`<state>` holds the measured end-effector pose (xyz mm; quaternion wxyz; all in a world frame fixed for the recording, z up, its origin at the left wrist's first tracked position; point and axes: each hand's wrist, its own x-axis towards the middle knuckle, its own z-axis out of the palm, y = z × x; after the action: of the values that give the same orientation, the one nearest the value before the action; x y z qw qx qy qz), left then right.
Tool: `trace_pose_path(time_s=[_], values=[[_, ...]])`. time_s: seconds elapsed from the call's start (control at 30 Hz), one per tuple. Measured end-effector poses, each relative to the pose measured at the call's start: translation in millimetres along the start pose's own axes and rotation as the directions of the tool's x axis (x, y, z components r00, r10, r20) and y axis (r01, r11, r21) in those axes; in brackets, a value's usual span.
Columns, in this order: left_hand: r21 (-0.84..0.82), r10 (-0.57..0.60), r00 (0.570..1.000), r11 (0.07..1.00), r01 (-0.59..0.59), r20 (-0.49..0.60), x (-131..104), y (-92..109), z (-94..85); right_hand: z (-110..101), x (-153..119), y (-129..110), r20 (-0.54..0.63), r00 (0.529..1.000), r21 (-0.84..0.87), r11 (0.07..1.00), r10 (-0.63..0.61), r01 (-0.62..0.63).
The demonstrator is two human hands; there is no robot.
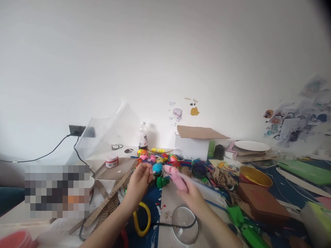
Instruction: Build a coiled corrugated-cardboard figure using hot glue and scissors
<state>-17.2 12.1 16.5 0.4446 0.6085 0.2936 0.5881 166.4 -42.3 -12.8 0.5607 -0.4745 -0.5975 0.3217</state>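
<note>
My right hand (190, 193) is wrapped round a pink hot glue gun (178, 179), its tip pointing left towards my other hand. My left hand (141, 177) is closed in a pinch at the middle of the table; whatever sits between the fingertips is too small to make out. Just beyond the hands lies a pile of colourful corrugated-paper pieces, among them a blue ribbed dome (157, 168) and a green coil (162, 182). Below and between my forearms are the yellow handle loop (142, 219) of what looks like scissors and a round clear disc with a white rim (184, 225).
A dark-filled bottle (143, 136) stands by the wall, left of a white box (192, 146) with a cardboard flap. Cardboard strips (111, 199) lie left. To the right are a gold tin (254, 176), a brown box (262, 203) and green paper scraps (243, 225). A black cable (165, 225) crosses the front.
</note>
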Motion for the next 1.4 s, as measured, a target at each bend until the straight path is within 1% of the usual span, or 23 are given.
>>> trace_pose_path(time_s=[0.03,0.1,0.17,0.23,0.3,0.37,0.43,0.5,0.57,0.67,0.77,0.83,0.9,0.97,1.03,1.07,1.1,1.17,1.23,1.27,1.33,1.4], values=[[-0.002,0.018,1.000,1.000,-0.018,-0.012,-0.6,0.8,-1.3,3.4,-1.4,2.5,0.028,0.998,-0.109,0.992,-0.064,0.067],[0.003,0.052,0.998,0.999,-0.052,-0.021,-2.9,2.4,-5.4,10.7,-5.6,5.3,0.106,0.983,-0.307,0.936,-0.147,0.173],[0.019,0.080,0.996,0.997,-0.079,-0.029,-5.8,4.0,-9.7,17.9,-10.6,6.4,0.178,0.969,-0.452,0.861,-0.169,0.233],[0.041,0.100,0.994,0.994,-0.098,-0.052,-8.2,5.9,-12.0,24.2,-14.8,7.2,0.244,0.955,-0.535,0.798,-0.167,0.276],[0.062,0.114,0.991,0.992,-0.109,-0.076,-9.7,8.0,-11.3,29.1,-17.8,8.1,0.300,0.938,-0.567,0.759,-0.171,0.320],[0.076,0.122,0.989,0.990,-0.115,-0.088,-10.7,9.8,-8.1,32.1,-19.8,8.1,0.336,0.924,-0.566,0.745,-0.181,0.351],[0.096,0.132,0.987,0.988,-0.124,-0.087,-11.6,10.1,-3.4,33.1,-21.2,6.0,0.356,0.914,-0.551,0.747,-0.192,0.372],[0.121,0.145,0.987,0.983,-0.137,-0.064,-12.9,8.2,1.5,32.1,-22.2,1.1,0.367,0.906,-0.512,0.766,-0.213,0.388],[0.138,0.167,0.986,0.977,-0.162,-0.027,-15.4,4.9,6.1,29.9,-22.5,-6.0,0.346,0.901,-0.436,0.805,-0.263,0.403],[0.174,0.178,0.982,0.967,-0.186,0.058,-21.7,1.3,12.4,26.4,-22.1,-16.4,0.229,0.907,-0.301,0.860,-0.353,0.411],[0.259,0.135,0.982,0.952,-0.165,0.129,-29.3,2.2,17.9,24.7,-21.5,-21.6,0.153,0.904,-0.227,0.876,-0.399,0.425],[0.297,0.138,0.982,0.939,-0.171,0.129,-33.5,3.2,20.4,24.8,-21.5,-22.0,0.115,0.905,-0.211,0.880,-0.409,0.425],[0.338,0.202,0.972,0.912,-0.232,0.122,-36.6,2.8,21.5,25.4,-21.5,-21.5,0.054,0.913,-0.218,0.888,-0.404,0.406],[0.394,0.299,0.942,0.856,-0.335,0.150,-38.7,1.0,21.3,26.1,-21.3,-21.3,0.007,0.916,-0.243,0.888,-0.401,0.391],[0.430,0.369,0.909,0.801,-0.416,0.193,-39.9,-0.6,20.4,26.8,-21.0,-21.6,-0.017,0.904,-0.284,0.869,-0.428,0.406],[0.436,0.381,0.901,0.789,-0.433,0.207,-40.1,-0.9,20.2,27.1,-21.1,-21.9,-0.031,0.890,-0.300,0.854,-0.454,0.425],[0.435,0.374,0.902,0.791,-0.431,0.215,-40.2,-0.8,20.2,27.5,-21.3,-22.3,-0.048,0.871,-0.313,0.836,-0.489,0.452],[0.408,0.305,0.930,0.837,-0.364,0.204,-40.1,0.6,21.3,28.0,-22.7,-23.1,-0.088,0.812,-0.343,0.783,-0.578,0.520],[0.318,0.168,0.966,0.921,-0.225,0.198,-40.4,3.0,24.0,27.8,-25.2,-23.8,-0.096,0.730,-0.417,0.693,-0.676,0.588],[0.248,0.087,0.975,0.959,-0.137,0.205,-40.9,4.5,25.7,27.3,-26.4,-24.0,-0.083,0.689,-0.470,0.637,-0.720,0.610],[0.098,-0.068,0.969,0.994,0.046,0.237,-42.5,7.7,29.3,24.9,-28.2,-24.1,-0.042,0.608,-0.579,0.515,-0.793,0.632],[0.000,-0.202,0.943,0.978,0.210,0.265,-44.2,10.9,32.1,21.0,-28.2,-23.4,-0.002,0.540,-0.656,0.408,-0.842,0.634]])
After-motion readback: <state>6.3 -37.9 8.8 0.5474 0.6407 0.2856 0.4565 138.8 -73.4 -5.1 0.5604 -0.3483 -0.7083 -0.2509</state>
